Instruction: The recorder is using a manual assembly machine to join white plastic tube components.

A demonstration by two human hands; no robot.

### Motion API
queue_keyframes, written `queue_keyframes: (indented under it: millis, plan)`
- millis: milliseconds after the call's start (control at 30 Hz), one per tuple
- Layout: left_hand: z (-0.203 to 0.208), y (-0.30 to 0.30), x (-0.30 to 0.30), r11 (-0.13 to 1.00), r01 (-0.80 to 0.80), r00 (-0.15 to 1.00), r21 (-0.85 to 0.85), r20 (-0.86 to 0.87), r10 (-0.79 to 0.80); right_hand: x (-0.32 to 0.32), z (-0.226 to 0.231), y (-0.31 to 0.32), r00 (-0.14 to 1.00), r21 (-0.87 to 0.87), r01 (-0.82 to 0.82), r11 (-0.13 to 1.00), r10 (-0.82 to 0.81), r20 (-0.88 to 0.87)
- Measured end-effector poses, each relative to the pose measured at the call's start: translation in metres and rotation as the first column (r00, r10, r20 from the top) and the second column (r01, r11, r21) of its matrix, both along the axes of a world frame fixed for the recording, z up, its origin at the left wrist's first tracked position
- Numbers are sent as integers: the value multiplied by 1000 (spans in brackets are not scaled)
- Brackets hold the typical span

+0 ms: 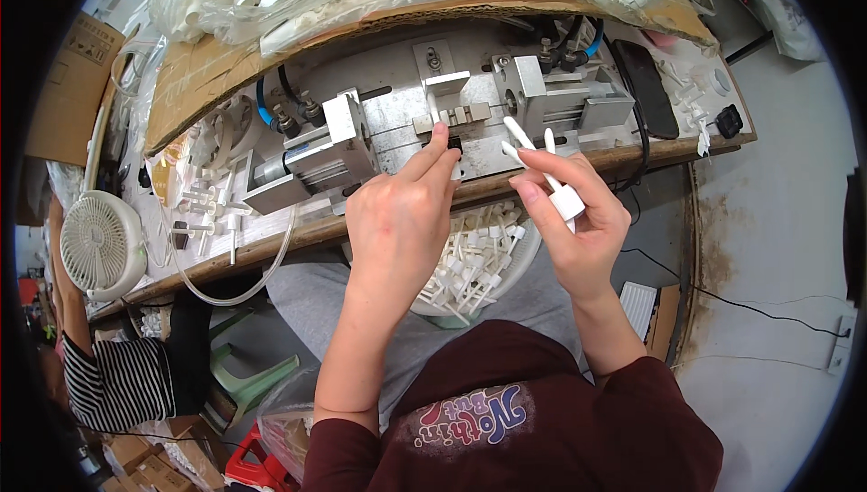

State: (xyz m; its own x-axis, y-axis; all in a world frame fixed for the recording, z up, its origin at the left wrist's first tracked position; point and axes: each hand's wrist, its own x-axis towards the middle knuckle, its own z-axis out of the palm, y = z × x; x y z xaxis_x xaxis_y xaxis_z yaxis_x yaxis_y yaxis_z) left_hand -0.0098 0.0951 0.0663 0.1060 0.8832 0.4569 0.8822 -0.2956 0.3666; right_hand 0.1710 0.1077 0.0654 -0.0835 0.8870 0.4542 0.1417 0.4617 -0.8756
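Head view: we judge the step in hand to be seating a slim white part in the metal fixture (465, 114), midway along the tabletop (312, 230), just back from its front edge. Left hand (388, 216): index finger stretched out, fingertip at the fixture; thumb hidden, so we cannot tell if anything is gripped. Right hand (591, 232): thumb and fingers closed on several white stemmed pieces (567, 203), stems pointing up over the front edge. More such pieces fill a bowl (532, 253) below that edge. Next move, we think, calls for the left fingertips clear of the fixture.
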Motion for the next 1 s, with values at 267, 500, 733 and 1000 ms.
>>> queue_keyframes:
  millis: [267, 500, 733, 1000]
  plan:
    - [4, -6, 2, 998, -7, 986, -62, 164, 17, 0, 1, 1, 969, 258, 71, 964, -127, 209]
    - [21, -27, 19, 970, 215, 830, 116, 502, -244, -11, -7, -3, 927, 484, -21, 875, -164, 337]
    - [21, -32, 16, 982, 116, 853, 151, 490, -176, -9, -3, 2, 922, 496, 21, 868, -209, 326]
    - [-10, -7, 1, 977, 29, 999, 209, 16, -33, 2, -1, -4, 975, 297, -8, 955, -58, 215]
